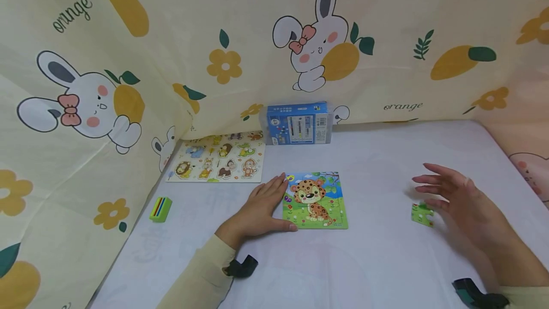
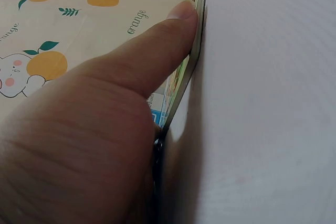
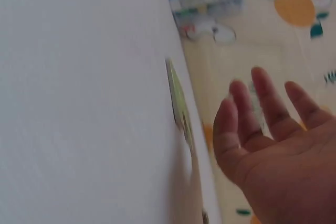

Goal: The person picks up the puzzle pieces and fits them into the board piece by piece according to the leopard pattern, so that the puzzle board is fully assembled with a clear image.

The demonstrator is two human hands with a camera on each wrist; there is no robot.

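Note:
In the head view, a square jigsaw puzzle [image 1: 315, 204] with a spotted leopard cub picture lies on the white table. My left hand [image 1: 261, 211] rests at its left side, fingers stretched to the upper left corner and thumb on the lower left one. The left wrist view shows the straight thumb [image 2: 168, 40] against the puzzle's edge. To the right, my right hand [image 1: 465, 204] hovers with loosely bent, spread fingers and holds nothing. A green puzzle piece [image 1: 422, 214] lies under its fingertips, partly covered; the right wrist view shows this piece [image 3: 178, 98] lying apart from the fingers.
Behind the puzzle stands a blue box [image 1: 300, 123] in clear wrapping. A sheet of animal pictures [image 1: 216, 159] lies at the back left. A small green block with coloured stripes [image 1: 160, 209] is at the left. A printed cloth [image 1: 257, 23] hangs behind the table.

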